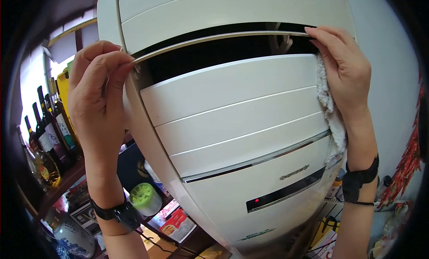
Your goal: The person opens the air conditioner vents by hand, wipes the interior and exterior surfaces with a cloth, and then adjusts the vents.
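Note:
A tall white floor-standing air conditioner (pixel 241 98) fills the middle of the head view. Across its dark outlet runs a thin white louver slat (pixel 214 38). At the slat's left end my left hand (pixel 96 80) is closed, thumb and fingers pinching the edge. My right hand (pixel 344 64) pinches the right end, its fingertips closed there. A white fluffy cloth (pixel 328 109) hangs below the right hand along the unit's side; whether the palm or lower fingers also grip it is hidden. On the front panel a small red light (pixel 257 200) glows.
Several bottles (pixel 49 129) stand on a dark shelf at the left. Below are a blue-and-white porcelain jar (pixel 73 236) and a container with a green top (pixel 145 198). Strings of red chillies (pixel 409 156) hang by the right wall.

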### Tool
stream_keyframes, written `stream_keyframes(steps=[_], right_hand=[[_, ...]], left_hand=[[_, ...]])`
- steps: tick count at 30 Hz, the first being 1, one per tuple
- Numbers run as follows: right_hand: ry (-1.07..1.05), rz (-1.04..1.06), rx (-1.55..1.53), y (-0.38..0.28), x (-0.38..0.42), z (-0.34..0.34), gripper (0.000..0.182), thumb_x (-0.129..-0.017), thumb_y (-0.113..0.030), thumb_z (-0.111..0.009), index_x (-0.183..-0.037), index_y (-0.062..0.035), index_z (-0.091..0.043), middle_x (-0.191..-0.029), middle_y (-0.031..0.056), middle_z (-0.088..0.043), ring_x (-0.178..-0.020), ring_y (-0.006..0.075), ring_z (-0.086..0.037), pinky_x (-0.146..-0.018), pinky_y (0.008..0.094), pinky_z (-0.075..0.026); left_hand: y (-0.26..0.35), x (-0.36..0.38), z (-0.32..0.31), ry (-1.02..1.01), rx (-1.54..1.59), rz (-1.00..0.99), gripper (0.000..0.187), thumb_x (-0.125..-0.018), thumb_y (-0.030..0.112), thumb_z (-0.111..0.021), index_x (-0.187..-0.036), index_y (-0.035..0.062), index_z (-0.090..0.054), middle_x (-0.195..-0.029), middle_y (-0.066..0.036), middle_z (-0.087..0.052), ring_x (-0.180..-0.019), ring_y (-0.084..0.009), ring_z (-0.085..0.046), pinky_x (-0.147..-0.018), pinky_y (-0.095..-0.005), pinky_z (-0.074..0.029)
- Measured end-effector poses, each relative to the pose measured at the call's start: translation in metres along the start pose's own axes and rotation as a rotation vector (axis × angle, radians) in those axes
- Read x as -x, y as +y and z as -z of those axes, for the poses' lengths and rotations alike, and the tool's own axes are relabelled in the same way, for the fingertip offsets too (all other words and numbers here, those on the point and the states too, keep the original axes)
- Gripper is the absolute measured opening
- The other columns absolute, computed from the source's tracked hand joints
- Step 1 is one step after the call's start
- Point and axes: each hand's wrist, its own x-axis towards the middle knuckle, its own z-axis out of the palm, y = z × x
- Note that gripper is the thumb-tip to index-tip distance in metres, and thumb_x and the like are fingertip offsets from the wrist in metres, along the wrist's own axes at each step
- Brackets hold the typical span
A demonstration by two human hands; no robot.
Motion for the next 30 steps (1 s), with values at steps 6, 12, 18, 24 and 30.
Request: stream_keyframes(steps=[6, 12, 18, 24, 30], right_hand=[[-0.054, 0.012, 0.014, 0.005, 0.002, 0.001, 0.024, -0.083, 0.001, -0.065, -0.106, -0.005, -0.069, -0.1, 0.0064, -0.067, -0.083, 0.0203, -0.066, -0.071, 0.0257, -0.052], [-0.131, -0.015, 0.072, -0.011, -0.008, 0.004, 0.024, -0.083, -0.002, -0.067, -0.107, -0.0041, -0.069, -0.101, 0.0079, -0.067, -0.081, 0.0215, -0.066, -0.072, 0.0256, -0.053], [0.002, 0.249, 0.012, -0.053, -0.028, -0.01, 0.024, -0.076, -0.006, -0.074, -0.099, -0.0043, -0.071, -0.095, 0.009, -0.068, -0.079, 0.0226, -0.067, -0.068, 0.0305, -0.055], [-0.014, 0.402, 0.061, -0.108, -0.066, -0.032, 0.011, -0.072, -0.008, -0.069, -0.081, -0.006, -0.064, -0.076, 0.0053, -0.059, -0.066, 0.0218, -0.061, -0.055, 0.0304, -0.048], [0.029, 0.377, 0.023, -0.11, -0.066, -0.045, 0.01, -0.072, -0.009, -0.068, -0.078, -0.0063, -0.061, -0.072, 0.0052, -0.056, -0.063, 0.0218, -0.059, -0.053, 0.0309, -0.046]], left_hand=[[0.0, -0.001, -0.001, -0.003, -0.004, -0.016, 0.004, -0.084, -0.001, -0.065, -0.088, 0.0002, -0.065, -0.097, -0.007, -0.061, -0.087, -0.0191, -0.059, -0.074, -0.0283, -0.048], [0.002, 0.0, -0.002, 0.019, -0.073, -0.057, 0.007, -0.083, -0.001, -0.066, -0.089, 0.0016, -0.067, -0.096, -0.008, -0.062, -0.089, -0.0205, -0.059, -0.075, -0.0288, -0.048], [-0.002, 0.001, -0.006, 0.044, -0.042, -0.068, 0.01, -0.081, -0.004, -0.067, -0.089, 0.0023, -0.067, -0.095, -0.008, -0.061, -0.089, -0.0212, -0.059, -0.076, -0.0294, -0.047], [-0.004, 0.002, -0.003, 0.019, -0.038, -0.065, 0.012, -0.081, -0.004, -0.066, -0.091, 0.003, -0.068, -0.098, -0.008, -0.061, -0.093, -0.0211, -0.058, -0.079, -0.0306, -0.047], [-0.006, 0.006, 0.0, -0.028, 0.031, -0.015, 0.011, -0.085, -0.002, -0.065, -0.094, 0.0029, -0.068, -0.104, -0.008, -0.061, -0.099, -0.0193, -0.058, -0.083, -0.0297, -0.048]])
